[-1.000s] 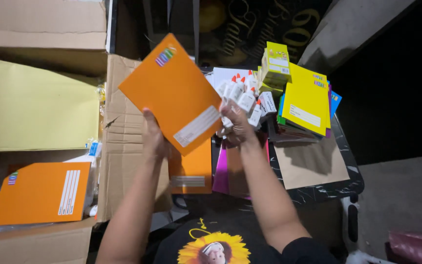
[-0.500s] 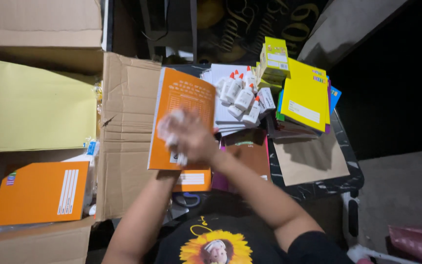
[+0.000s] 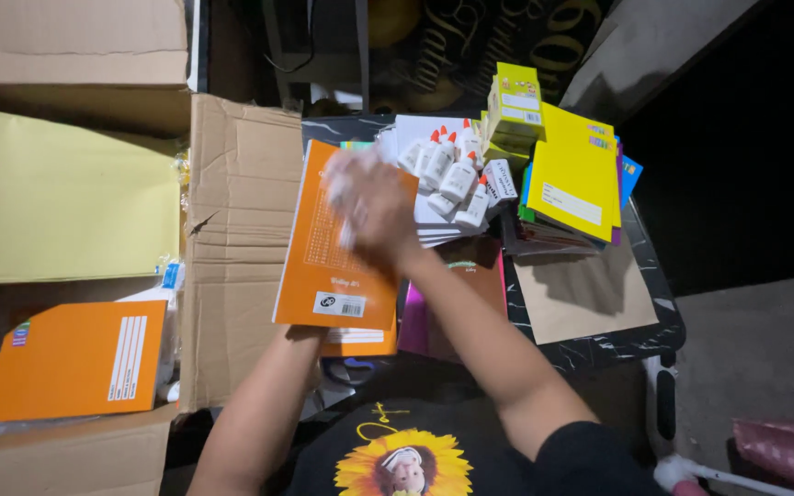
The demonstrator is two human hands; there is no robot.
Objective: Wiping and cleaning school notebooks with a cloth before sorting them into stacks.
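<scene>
An orange notebook (image 3: 342, 266) lies back cover up over my lap and the table edge. My left hand (image 3: 298, 336) holds it from below at its near edge, with the fingers hidden under the cover. On its upper half rests my right hand (image 3: 377, 216), blurred and closed around a white crumpled wad (image 3: 342, 179). A second orange notebook (image 3: 360, 343) peeks out beneath the first. Just right of my right hand, several white glue bottles with red caps (image 3: 452, 174) lie on a stack of white paper.
A yellow box (image 3: 518, 96), a stack of yellow and coloured notebooks (image 3: 576, 179) and a brown envelope (image 3: 585, 294) sit on the black table (image 3: 650, 340). An open cardboard box (image 3: 236, 239) at left holds another orange notebook (image 3: 75, 358) and a yellow sheet (image 3: 66, 193).
The orange notebook was turned from front cover up to back cover up and lowered. My right hand moved from beside the glue bottles onto the cover.
</scene>
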